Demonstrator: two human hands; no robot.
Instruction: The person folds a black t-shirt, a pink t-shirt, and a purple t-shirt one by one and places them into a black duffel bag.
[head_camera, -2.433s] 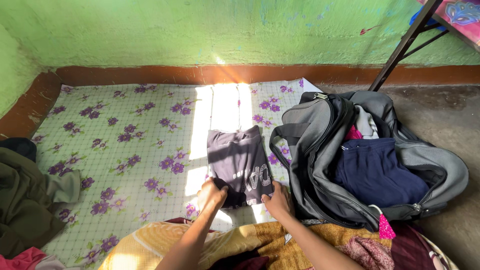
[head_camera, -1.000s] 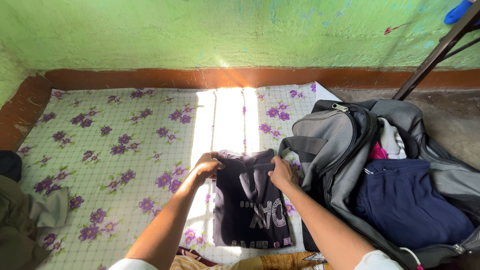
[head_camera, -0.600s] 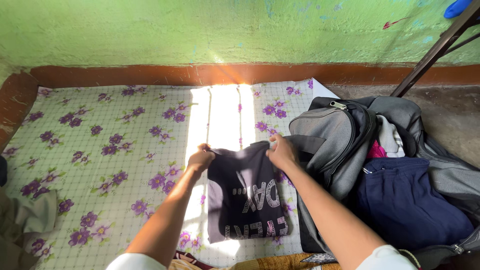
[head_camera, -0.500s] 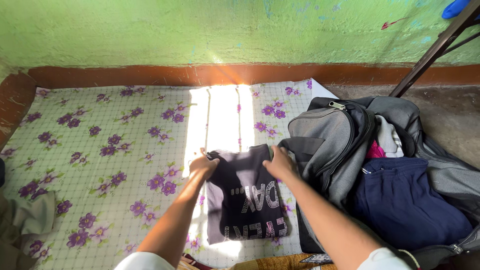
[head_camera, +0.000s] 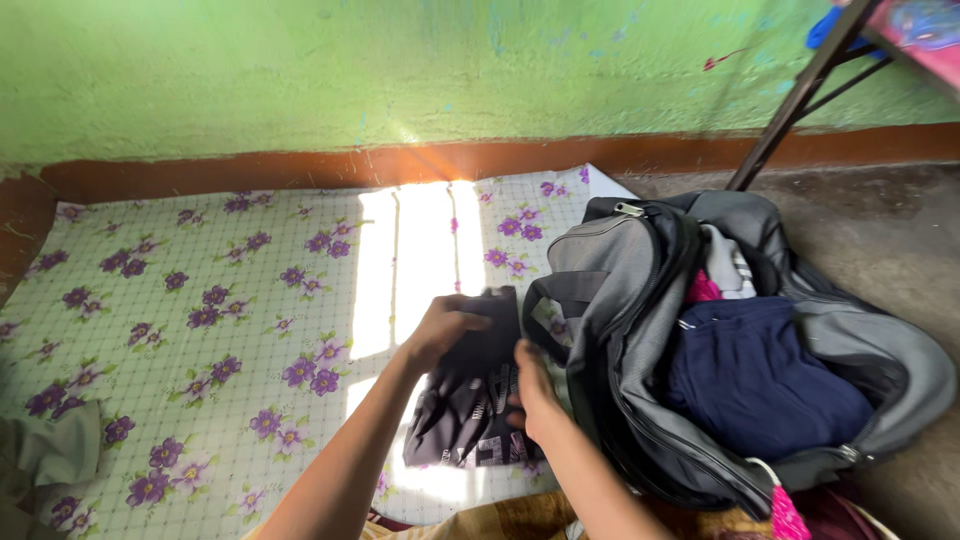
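Both hands hold a dark printed garment (head_camera: 468, 400) that lies partly folded on the floral sheet (head_camera: 200, 300), just left of the open grey backpack (head_camera: 620, 300). The left hand (head_camera: 440, 328) closes over the garment's upper edge, fingers curled onto the cloth; the right hand (head_camera: 530, 385) presses on its right side, near the middle, with the thumb towards the print. The cloth bunches between the 2 hands, and its lower end spreads out below them on the sheet. How tightly the right fingers pinch cannot be told, since they are turned under the hand. The pale print on the garment is creased and unreadable. Inside the backpack a navy cloth (head_camera: 760, 385) lies with a pink item (head_camera: 703, 288) partly hidden behind it. The sheet's near edge is cut off by the arms.
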